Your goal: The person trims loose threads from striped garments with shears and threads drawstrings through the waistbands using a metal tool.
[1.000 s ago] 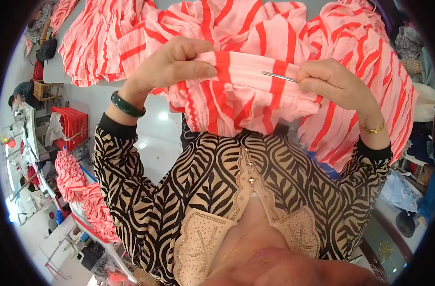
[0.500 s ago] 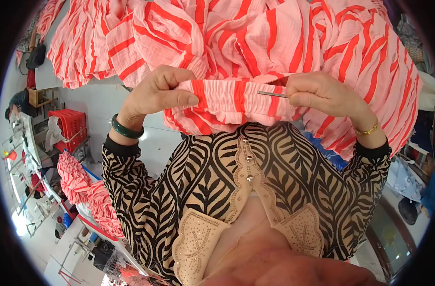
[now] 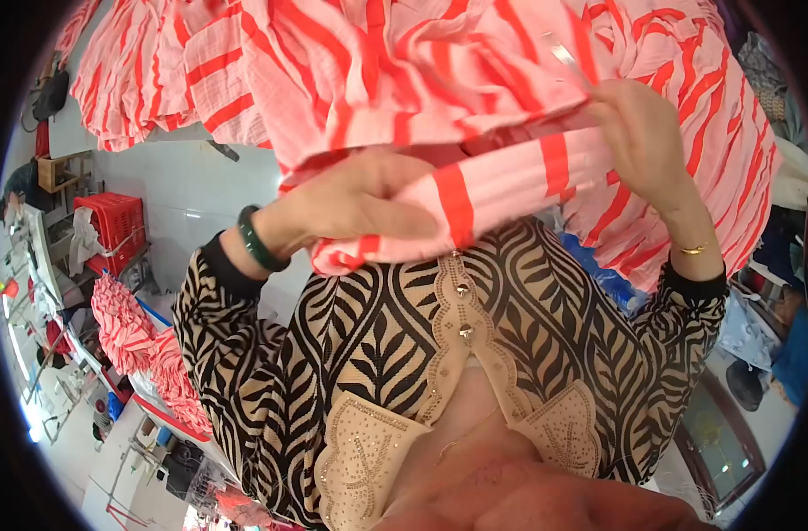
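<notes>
A gathered waistband (image 3: 497, 181) of pink cloth with red stripes stretches between my hands, in front of my chest. My left hand (image 3: 368, 199) is closed over its left end, thumb lying along the band. At the other end, my right hand (image 3: 638, 133) grips the band and also keeps a thin metal tool (image 3: 565, 57) in its fingers. The tool points up and to the left; blur hides its exact kind. Above the hands, the rest of the striped garment (image 3: 475, 71) spreads in loose folds.
More striped cloth (image 3: 129, 327) is heaped at the left, below a red plastic crate (image 3: 116, 230). Sewing equipment lines the far left. A blue bag (image 3: 599, 270) lies by my right side, partly under the cloth.
My left hand has moved lower and to the right across the band. The right hand has risen, turning the metal tool upward. The band now slants and looks smoother, less gathered.
</notes>
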`<action>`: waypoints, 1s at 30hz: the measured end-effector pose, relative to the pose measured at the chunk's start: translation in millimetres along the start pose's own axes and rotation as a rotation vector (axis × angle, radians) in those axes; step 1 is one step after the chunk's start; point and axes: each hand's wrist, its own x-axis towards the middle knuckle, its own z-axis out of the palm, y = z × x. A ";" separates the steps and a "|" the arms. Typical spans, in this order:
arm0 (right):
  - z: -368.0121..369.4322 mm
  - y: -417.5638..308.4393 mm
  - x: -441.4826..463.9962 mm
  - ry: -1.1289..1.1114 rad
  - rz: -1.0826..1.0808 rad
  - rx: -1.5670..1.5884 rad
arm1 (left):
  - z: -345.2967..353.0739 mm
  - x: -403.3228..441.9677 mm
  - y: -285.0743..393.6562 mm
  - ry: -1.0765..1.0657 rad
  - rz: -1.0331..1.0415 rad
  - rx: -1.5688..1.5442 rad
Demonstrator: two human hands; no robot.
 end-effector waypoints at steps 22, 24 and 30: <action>28.4 -12.2 6.5 -0.153 0.095 0.352 | 3.3 9.6 28.4 0.087 0.091 1.122; 22.1 -23.4 18.1 -0.184 0.101 0.516 | 28.5 23.3 36.9 0.329 0.402 1.066; 21.1 -30.4 11.1 -0.305 -0.101 0.772 | 34.1 41.0 18.9 0.147 0.207 0.495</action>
